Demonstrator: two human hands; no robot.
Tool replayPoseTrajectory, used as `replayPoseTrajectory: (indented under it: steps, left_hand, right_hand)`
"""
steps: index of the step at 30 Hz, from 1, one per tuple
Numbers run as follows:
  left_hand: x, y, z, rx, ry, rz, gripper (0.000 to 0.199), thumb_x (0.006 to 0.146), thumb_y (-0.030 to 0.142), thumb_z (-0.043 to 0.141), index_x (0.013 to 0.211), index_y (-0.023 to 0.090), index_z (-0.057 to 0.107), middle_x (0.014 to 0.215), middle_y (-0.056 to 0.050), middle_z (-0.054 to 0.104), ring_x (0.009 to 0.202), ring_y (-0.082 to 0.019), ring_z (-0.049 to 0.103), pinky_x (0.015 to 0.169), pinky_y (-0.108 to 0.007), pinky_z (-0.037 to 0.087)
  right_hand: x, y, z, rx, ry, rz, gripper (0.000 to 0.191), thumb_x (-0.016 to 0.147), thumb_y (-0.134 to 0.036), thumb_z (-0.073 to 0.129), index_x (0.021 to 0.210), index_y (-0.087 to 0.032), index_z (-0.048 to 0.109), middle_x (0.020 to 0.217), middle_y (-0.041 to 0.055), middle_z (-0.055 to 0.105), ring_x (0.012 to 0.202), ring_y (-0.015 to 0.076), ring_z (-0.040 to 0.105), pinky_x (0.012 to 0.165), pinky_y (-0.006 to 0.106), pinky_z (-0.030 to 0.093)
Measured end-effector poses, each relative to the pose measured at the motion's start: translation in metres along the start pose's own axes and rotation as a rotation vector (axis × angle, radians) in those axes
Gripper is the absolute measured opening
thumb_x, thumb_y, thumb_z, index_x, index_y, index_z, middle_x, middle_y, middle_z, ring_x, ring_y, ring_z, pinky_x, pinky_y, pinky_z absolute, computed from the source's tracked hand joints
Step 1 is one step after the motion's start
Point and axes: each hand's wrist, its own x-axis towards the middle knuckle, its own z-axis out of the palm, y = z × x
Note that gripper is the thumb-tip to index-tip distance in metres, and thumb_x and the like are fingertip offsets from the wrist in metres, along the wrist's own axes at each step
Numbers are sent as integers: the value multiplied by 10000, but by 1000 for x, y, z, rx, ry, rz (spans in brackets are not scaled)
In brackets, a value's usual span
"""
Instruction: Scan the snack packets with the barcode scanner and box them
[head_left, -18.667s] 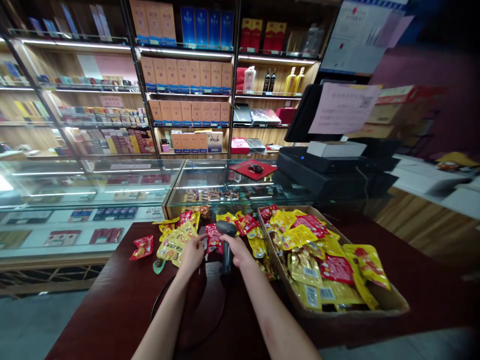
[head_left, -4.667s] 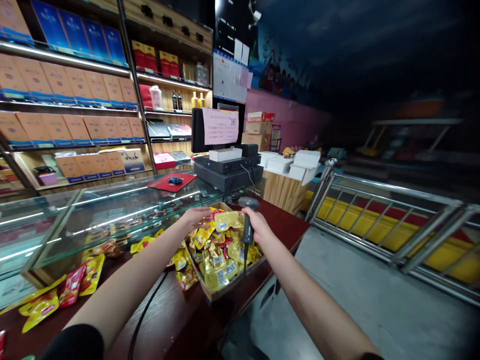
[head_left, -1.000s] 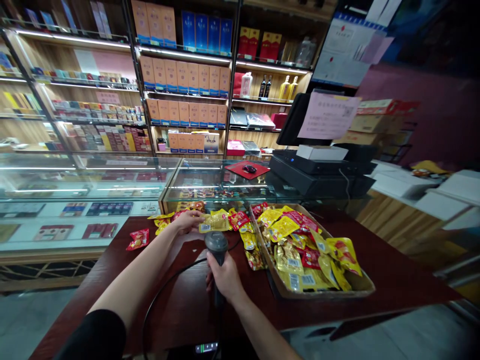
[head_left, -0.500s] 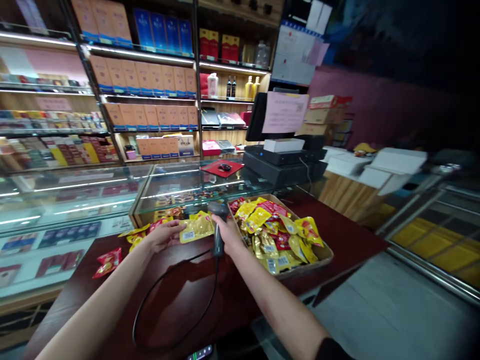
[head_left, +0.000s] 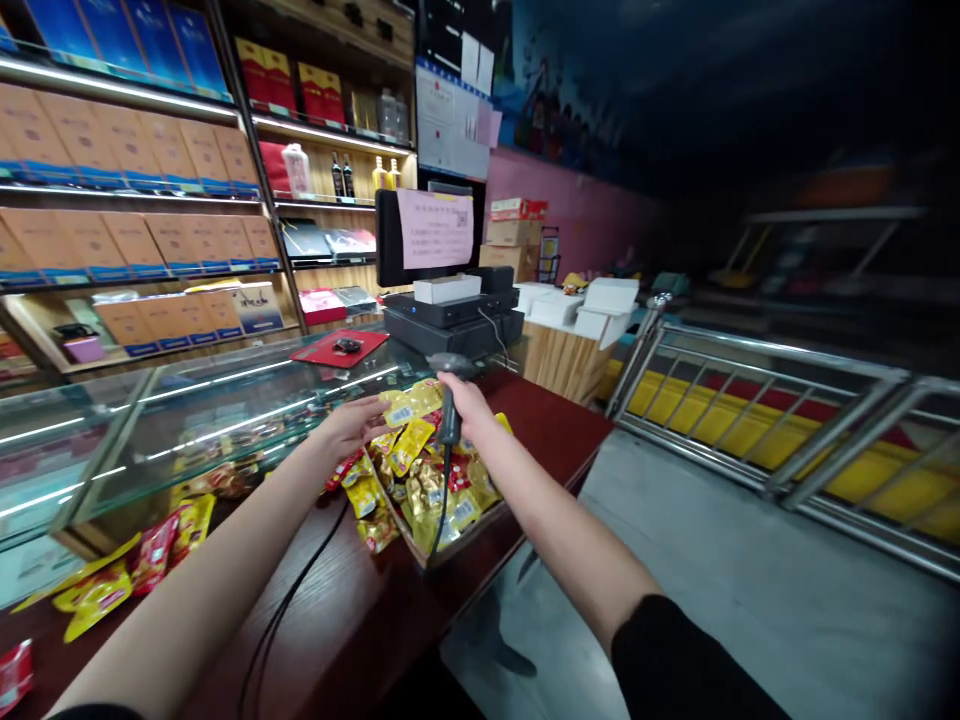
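Note:
My left hand (head_left: 351, 428) pinches the end of a yellow snack packet (head_left: 411, 403), whose printed barcode faces me. Wrapped in my right hand (head_left: 471, 405) is the handle of a black barcode scanner (head_left: 450, 405), its head just above the packet's right end. Both are held over a shallow cardboard box (head_left: 409, 545) filled with yellow, gold and red snack packets. The scanner's cable (head_left: 444, 500) hangs down across the box. Several loose packets (head_left: 371, 505) lie against the box's left side, and more packets (head_left: 154, 550) lie farther left on the dark red table (head_left: 345, 620).
A glass display counter (head_left: 217, 420) runs behind the table. On it are a mouse (head_left: 346, 345) on a red mat and a monitor (head_left: 386, 240) above a black cash drawer (head_left: 420, 325). Shelves of boxed goods stand behind. Metal railings (head_left: 757, 400) are to the right.
My view has turned right. Both hands, with the packet and scanner, have moved from left of the box to above it.

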Motion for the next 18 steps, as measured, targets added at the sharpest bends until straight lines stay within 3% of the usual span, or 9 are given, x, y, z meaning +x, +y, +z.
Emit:
replayPoseTrajectory:
  steps: [4, 8, 13, 18]
  left_hand:
    - [20, -5, 35, 37, -49, -6, 282, 759, 75, 693, 1028, 99, 610, 951, -114, 698, 821, -189, 684, 730, -351, 596]
    - [21, -7, 32, 117, 1, -6, 375, 728, 84, 730, 1083, 96, 609, 923, -112, 692, 799, -182, 674, 719, -355, 597]
    - [3, -1, -11, 126, 40, 18, 359, 707, 78, 742, 1050, 93, 636, 910, -112, 691, 800, -189, 670, 697, -353, 600]
    - [-32, 0, -90, 91, 198, 43, 345, 671, 110, 778, 997, 114, 664, 932, -108, 696, 819, -214, 679, 709, -378, 600]
  right_hand:
    - [16, -13, -34, -44, 75, -37, 201, 685, -334, 678, 702, -146, 612, 493, -36, 531, 493, 123, 519, 516, 238, 418]
    - [20, -14, -46, -85, 107, -64, 211, 666, -335, 682, 729, -140, 630, 488, -48, 514, 507, 124, 503, 534, 243, 398]
    - [9, -11, -23, -105, 84, -126, 264, 641, -349, 703, 799, -141, 662, 535, -61, 526, 552, 108, 487, 564, 227, 381]
    - [-25, 10, 34, -52, -113, -24, 327, 633, -388, 724, 841, -144, 661, 594, -40, 574, 540, 103, 504, 527, 223, 392]
